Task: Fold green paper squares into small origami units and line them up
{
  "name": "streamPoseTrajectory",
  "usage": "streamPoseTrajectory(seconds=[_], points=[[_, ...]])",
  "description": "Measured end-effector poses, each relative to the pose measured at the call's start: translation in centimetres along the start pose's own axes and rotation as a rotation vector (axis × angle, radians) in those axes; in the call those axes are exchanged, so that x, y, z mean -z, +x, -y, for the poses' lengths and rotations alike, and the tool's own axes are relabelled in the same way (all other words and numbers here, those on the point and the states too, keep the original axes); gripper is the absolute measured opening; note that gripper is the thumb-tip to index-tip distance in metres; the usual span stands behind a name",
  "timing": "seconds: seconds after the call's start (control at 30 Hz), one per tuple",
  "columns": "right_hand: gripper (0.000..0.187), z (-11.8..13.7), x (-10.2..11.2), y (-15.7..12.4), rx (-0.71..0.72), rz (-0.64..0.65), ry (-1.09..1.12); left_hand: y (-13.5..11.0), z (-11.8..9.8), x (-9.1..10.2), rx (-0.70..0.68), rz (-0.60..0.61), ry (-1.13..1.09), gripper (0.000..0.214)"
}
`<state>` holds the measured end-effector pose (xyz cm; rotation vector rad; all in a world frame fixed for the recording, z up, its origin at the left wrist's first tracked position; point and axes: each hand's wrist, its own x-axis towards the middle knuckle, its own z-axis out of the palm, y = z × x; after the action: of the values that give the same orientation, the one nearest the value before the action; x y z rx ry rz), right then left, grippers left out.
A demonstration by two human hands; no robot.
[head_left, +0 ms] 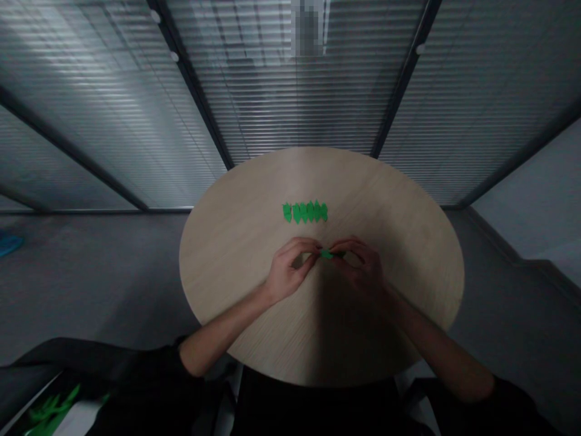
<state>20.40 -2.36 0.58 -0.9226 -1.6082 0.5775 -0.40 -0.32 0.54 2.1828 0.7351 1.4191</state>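
A small green leaf-like piece (326, 254) is pinched between both hands near the middle of the table. My left hand (290, 266) grips its left end with thumb and fingers closed. On its right end, the fingertips of my right hand (361, 263) are closed too. Both hands cover the piece's ends, so only its middle shows. Just beyond them lies a row of several green leaf-like pieces (310, 211), set side by side on the round wooden table (236, 242). The leftmost one sits slightly apart from the others.
At the lower left, a container holds more green pieces (54, 407) and something white (78, 419). Glass partitions with blinds (295, 103) stand behind the table. A blue object (9, 244) lies on the floor at far left.
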Motion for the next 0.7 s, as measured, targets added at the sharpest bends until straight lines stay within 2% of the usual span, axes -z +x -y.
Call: streamPoseTrajectory(seconds=[0.07,0.17,0.23,0.27,0.33,0.4,0.47,0.53,0.6,0.63,0.7], points=[[0.005,0.1,0.2,0.0,0.091,-0.009,-0.046,0.0,0.0,0.2,-0.083,-0.014,0.068,0.009],[0.014,0.3,0.7,-0.2,0.045,0.085,0.011,0.1,0.1,0.4,-0.107,-0.033,0.124,0.008],[0.032,0.2,1.1,-0.2,-0.121,0.208,0.158,0.1,0.3,0.4,-0.066,-0.017,0.106,0.007],[0.035,0.2,1.3,-0.1,-0.2,0.238,0.237,0.1,0.3,0.4,-0.037,0.002,0.087,0.007],[0.033,-0.1,1.6,0.1,-0.389,0.214,0.306,0.2,0.4,0.5,0.013,0.048,0.041,0.006],[0.037,-0.5,1.9,0.5,-0.543,0.177,0.272,0.2,0.5,0.6,0.046,0.101,0.003,0.006],[0.036,-0.7,1.9,0.8,-0.675,0.294,0.301,0.3,0.5,0.6,0.062,0.159,-0.019,0.006],[0.037,-0.7,1.9,0.8,-0.826,0.469,0.404,0.2,0.5,0.6,0.063,0.199,-0.022,0.006],[0.035,-0.4,1.7,0.7,-0.887,0.54,0.496,0.2,0.6,0.5,0.071,0.17,-0.019,0.007],[0.033,-0.3,1.6,0.6,-0.879,0.517,0.526,0.2,0.8,0.4,0.09,0.117,-0.018,0.007],[0.03,-0.1,1.1,0.4,-0.844,0.393,0.569,0.2,1.2,0.1,0.167,-0.037,-0.036,0.013]])
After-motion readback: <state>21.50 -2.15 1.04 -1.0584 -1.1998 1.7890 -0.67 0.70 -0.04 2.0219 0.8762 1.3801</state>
